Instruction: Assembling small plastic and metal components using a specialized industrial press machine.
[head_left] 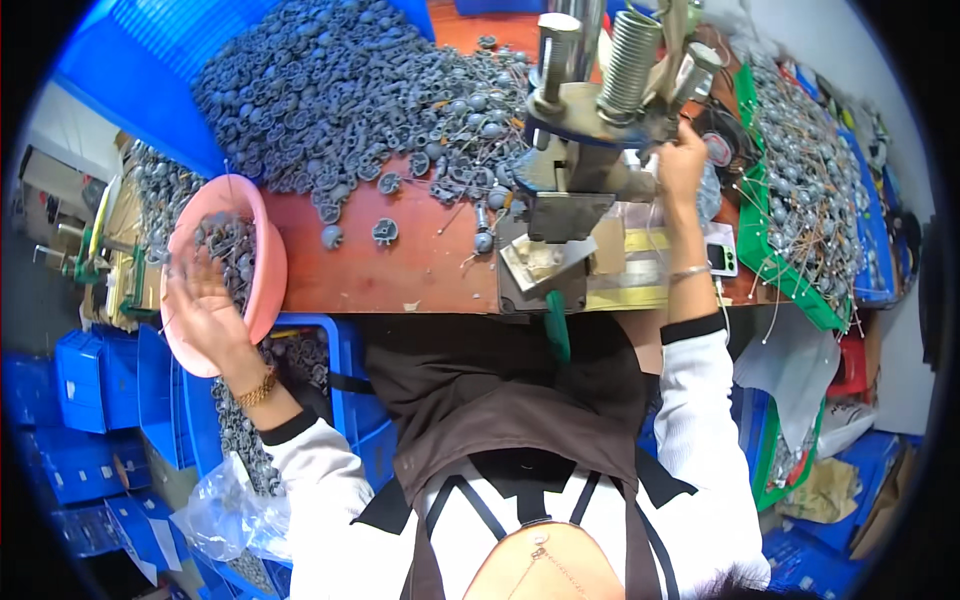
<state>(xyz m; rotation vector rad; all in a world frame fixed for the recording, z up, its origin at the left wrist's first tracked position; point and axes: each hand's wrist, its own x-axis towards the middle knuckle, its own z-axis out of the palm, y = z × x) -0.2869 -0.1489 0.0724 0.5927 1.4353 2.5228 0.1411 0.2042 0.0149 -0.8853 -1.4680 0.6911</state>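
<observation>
My left hand (207, 303) is over the near side of a pink plastic basin (268, 280); its fingers are apart and slightly blurred, with nothing visible in them. Small dark grey parts (228, 240) lie in the basin. At the right of a metal bench press (575, 165) with a coil spring, my right hand (683, 165) is raised and its fingers are closed. What they grip is hidden behind the fingers. Under the press head sits a pale block (540, 262) on the press base.
A heap of grey round plastic parts (310, 90) spills from a blue bin (150, 60) over the red-brown tabletop (400, 270). On the right, a green tray (790, 280) holds grey parts with thin wires sticking out. Blue crates (95, 380) stand at the lower left.
</observation>
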